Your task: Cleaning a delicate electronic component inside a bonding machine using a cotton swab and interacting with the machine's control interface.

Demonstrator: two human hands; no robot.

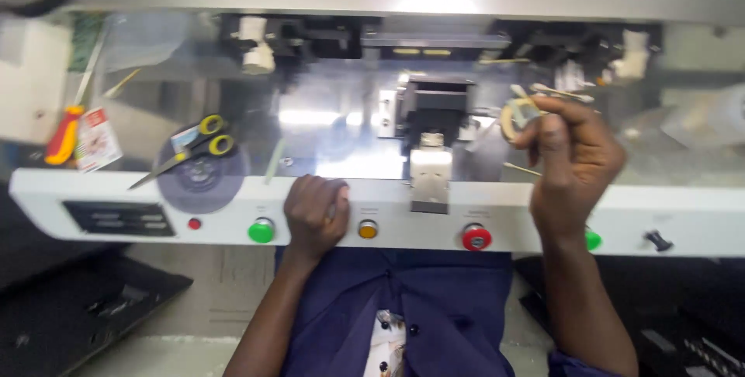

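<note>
I am holding a small tan part (518,115) pinched in my right hand (573,161), up by the black clamp (433,113) on the machine. My left hand (314,214) is curled shut, holding nothing, resting on the white panel (543,206) between the green button (261,230) and the yellow button (368,229). I think I am loading, so the part needs lining up with care.

Yellow-handled scissors (190,150) lie on a grey disc (200,177), left of a red screwdriver (64,135).

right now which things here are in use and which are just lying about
In use:
- right hand holds a small pale part
- left hand rests on the white control panel

Lying about:
- yellow-handled scissors
- red-handled tool
- small printed packet
</note>
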